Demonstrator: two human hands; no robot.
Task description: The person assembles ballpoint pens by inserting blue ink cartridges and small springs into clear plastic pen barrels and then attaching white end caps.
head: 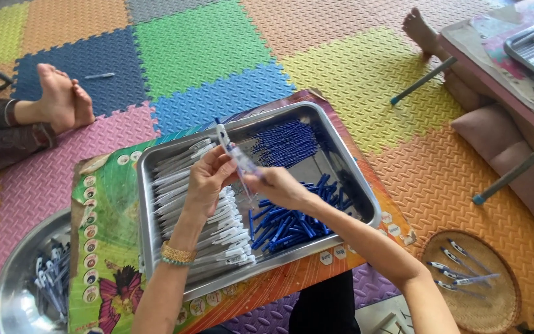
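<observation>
Over a steel tray (353, 179), my left hand (208, 179) and my right hand (279, 185) meet and together hold one clear pen (235, 154), tilted with its white clipped cap up. A gold bangle circles my left wrist. In the tray, white-capped pen barrels (217, 238) are stacked at the left. Thin blue refills (285, 142) lie at the top and small blue pen parts (292, 219) fill the lower right.
The tray rests on a colourful low board (106, 247) over foam floor mats. A round steel bowl (13, 278) of finished pens is at left, a woven mat (495, 309) with several pens at right. Other people's bare feet (60, 96) and a low pink table (495, 68) are nearby.
</observation>
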